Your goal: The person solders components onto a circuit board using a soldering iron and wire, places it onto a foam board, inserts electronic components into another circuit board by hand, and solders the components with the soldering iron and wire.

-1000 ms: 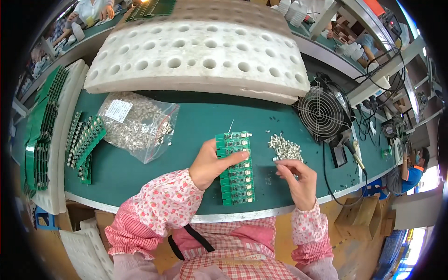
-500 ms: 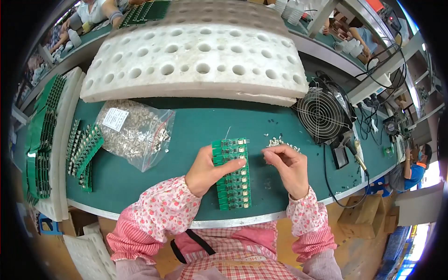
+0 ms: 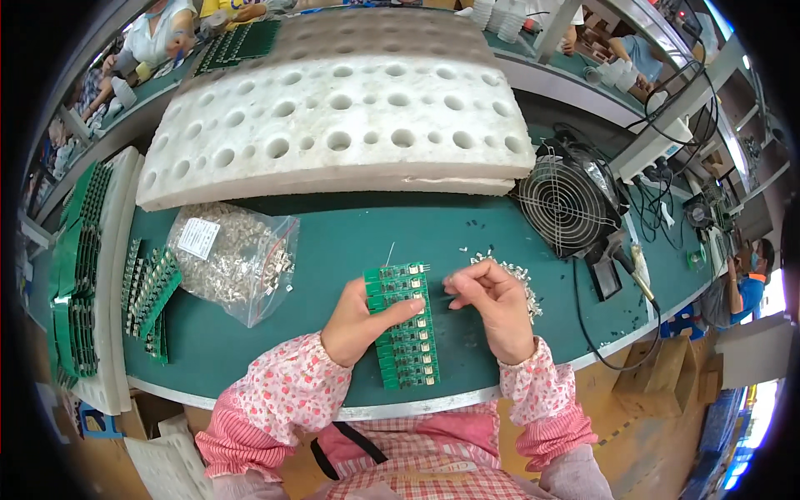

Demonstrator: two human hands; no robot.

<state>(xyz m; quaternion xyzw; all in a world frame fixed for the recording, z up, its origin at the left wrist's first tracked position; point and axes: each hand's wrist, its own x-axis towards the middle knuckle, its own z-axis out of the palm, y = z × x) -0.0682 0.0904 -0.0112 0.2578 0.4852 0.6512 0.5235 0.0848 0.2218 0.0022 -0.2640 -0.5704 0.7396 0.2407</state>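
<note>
Circuit-board panel point(image 3: 404, 343), slim and green, above the green benchtop point(image 3: 342, 237): how is it gripped?

– Left hand point(image 3: 352, 327) clamped on its left side; right hand point(image 3: 498, 312) just beside, fingertips drawn together, any part between them too small to tell.

– And around?

– Benchtop stretches toward a clear plastic bag point(image 3: 225, 254); pale front edge point(image 3: 429, 407) nearby; white, round-holed foam slab point(image 3: 317, 150) behind; wire-grilled fan point(image 3: 565, 200) right.

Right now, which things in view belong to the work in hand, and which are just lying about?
Part of the work, it seems:
green circuit board, held in the left hand
right hand, beside it; grip unclear
pile of small white parts
clear bag of similar parts

Apparently just lying about:
black fan
cardboard box, lower right
white foam panels, lower left
</note>
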